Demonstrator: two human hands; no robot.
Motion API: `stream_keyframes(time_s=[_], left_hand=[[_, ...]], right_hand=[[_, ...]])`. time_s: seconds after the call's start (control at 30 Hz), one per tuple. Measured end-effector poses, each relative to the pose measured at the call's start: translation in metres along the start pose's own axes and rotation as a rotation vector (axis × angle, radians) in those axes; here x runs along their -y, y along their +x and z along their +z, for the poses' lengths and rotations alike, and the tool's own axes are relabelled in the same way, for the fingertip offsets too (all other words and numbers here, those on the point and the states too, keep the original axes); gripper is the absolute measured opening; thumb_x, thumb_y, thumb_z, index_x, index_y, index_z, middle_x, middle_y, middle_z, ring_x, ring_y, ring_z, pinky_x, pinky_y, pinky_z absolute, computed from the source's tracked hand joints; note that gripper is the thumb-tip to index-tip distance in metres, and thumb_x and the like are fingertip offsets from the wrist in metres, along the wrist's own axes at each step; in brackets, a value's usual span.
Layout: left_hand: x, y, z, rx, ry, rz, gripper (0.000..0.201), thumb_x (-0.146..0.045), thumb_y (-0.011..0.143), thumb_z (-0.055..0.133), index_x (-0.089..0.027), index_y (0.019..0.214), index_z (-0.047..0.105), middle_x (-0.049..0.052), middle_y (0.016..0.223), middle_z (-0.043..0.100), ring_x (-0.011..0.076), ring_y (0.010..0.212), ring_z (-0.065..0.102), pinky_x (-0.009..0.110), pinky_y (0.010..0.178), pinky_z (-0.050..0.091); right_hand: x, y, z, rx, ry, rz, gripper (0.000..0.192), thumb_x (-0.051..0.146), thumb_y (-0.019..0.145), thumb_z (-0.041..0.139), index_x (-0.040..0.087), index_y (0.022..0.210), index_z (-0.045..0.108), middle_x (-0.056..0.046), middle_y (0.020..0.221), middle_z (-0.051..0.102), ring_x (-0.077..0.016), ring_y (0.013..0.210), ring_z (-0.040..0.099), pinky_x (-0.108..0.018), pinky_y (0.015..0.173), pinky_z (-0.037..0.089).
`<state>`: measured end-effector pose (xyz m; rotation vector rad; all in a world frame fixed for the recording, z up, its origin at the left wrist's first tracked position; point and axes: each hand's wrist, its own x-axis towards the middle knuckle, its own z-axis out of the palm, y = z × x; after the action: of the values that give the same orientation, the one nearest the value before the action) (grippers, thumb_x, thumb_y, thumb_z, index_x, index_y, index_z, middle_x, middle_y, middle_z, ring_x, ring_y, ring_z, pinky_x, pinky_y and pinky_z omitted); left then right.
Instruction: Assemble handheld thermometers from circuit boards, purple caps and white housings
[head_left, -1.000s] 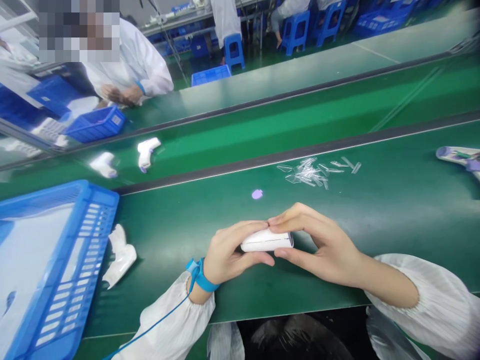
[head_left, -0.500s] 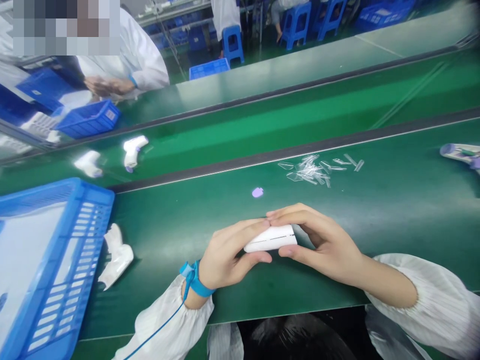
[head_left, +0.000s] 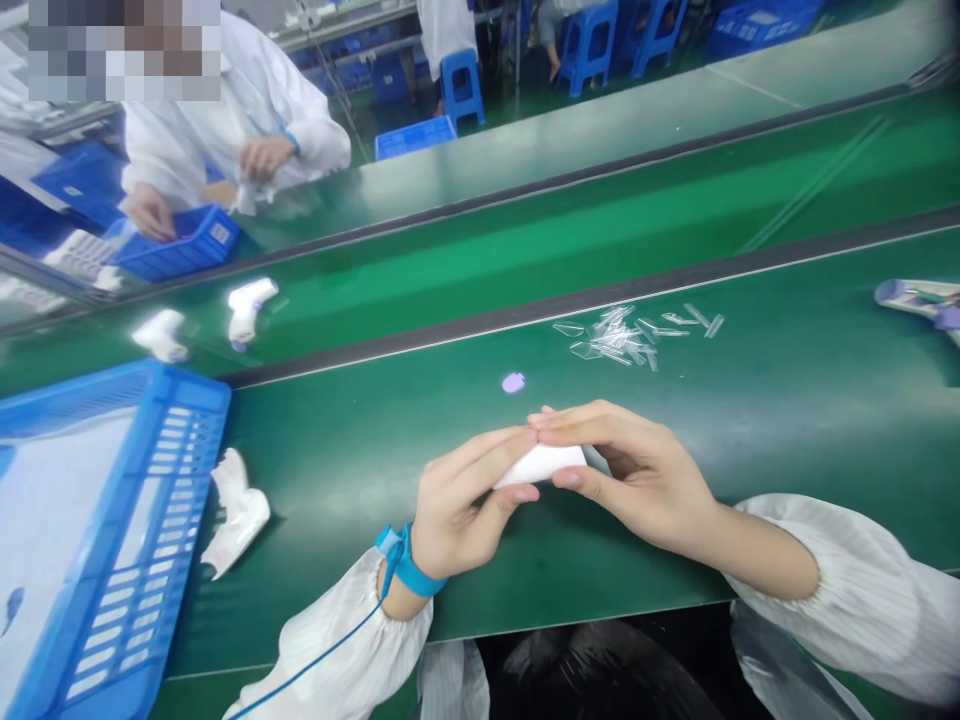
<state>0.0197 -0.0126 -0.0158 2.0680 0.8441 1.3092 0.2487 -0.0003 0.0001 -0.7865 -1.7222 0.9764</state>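
Both my hands close on one small white plastic housing [head_left: 541, 464] just above the green table [head_left: 750, 420]. My left hand [head_left: 459, 505], with a blue wrist strap [head_left: 405, 563] on it, grips the housing's left end. My right hand [head_left: 630, 470] pinches its right end from above and below, and the fingertips of both hands meet over the top. Most of the housing is hidden by my fingers. A small purple button piece [head_left: 513, 382] lies on the table just beyond my hands.
A blue crate [head_left: 150, 540] stands at the left, with a white shell [head_left: 236, 510] lying beside it. Several clear plastic strips [head_left: 634, 338] are scattered farther back. Two white thermometer guns [head_left: 247, 308] ride the conveyor. A person in white sits opposite beside another blue crate [head_left: 180, 245]. Another device [head_left: 919, 298] lies at the right edge.
My fingers have closed further over the white housing, which has tilted and shows less. The guns on the conveyor have drifted left. The person opposite has reached a hand to their crate.
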Motion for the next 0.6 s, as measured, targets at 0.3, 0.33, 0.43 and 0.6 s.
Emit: stream_keyframes(time_s=[0.3,0.33,0.43,0.6], left_hand=[[0.024,-0.009,0.007,-0.207,-0.433,-0.389,0.036,-0.045,0.107,0.063,-0.023,0.135,0.068,0.011,0.129,0.076,0.0212,0.088,0.082,0.034,0.078,0.069],[0.026,-0.007,0.007,-0.238,-0.449,-0.432,0.037,-0.046,0.104,0.068,-0.022,0.132,0.066,0.011,0.127,0.076,0.0229,0.093,0.081,0.035,0.081,0.069],[0.027,-0.002,0.007,-0.159,-0.421,-0.581,0.042,-0.04,0.092,0.082,-0.021,0.122,0.061,0.009,0.12,0.075,0.0244,0.107,0.077,0.034,0.087,0.066],[0.014,0.002,0.012,0.256,-0.244,-0.623,0.048,-0.026,0.083,0.087,-0.024,0.127,0.068,0.006,0.119,0.079,0.0245,0.107,0.076,0.035,0.097,0.059]], right_hand=[[-0.031,0.02,-0.041,0.415,-0.395,0.258,0.061,0.051,0.094,0.078,0.028,0.149,0.064,-0.012,0.14,0.074,-0.036,0.126,0.07,-0.053,0.105,0.058],[-0.03,0.024,-0.05,0.409,-0.42,0.285,0.049,0.049,0.098,0.074,0.028,0.142,0.069,-0.011,0.135,0.076,-0.0353,0.122,0.072,-0.052,0.103,0.058],[-0.018,0.031,-0.07,0.255,-0.396,0.284,0.041,0.052,0.093,0.078,0.028,0.127,0.077,-0.008,0.127,0.079,-0.0342,0.118,0.073,-0.049,0.104,0.056],[-0.006,0.028,-0.06,0.353,-0.062,0.234,0.05,0.065,0.095,0.073,0.026,0.126,0.078,-0.008,0.108,0.079,-0.0268,0.099,0.074,-0.042,0.091,0.06]])
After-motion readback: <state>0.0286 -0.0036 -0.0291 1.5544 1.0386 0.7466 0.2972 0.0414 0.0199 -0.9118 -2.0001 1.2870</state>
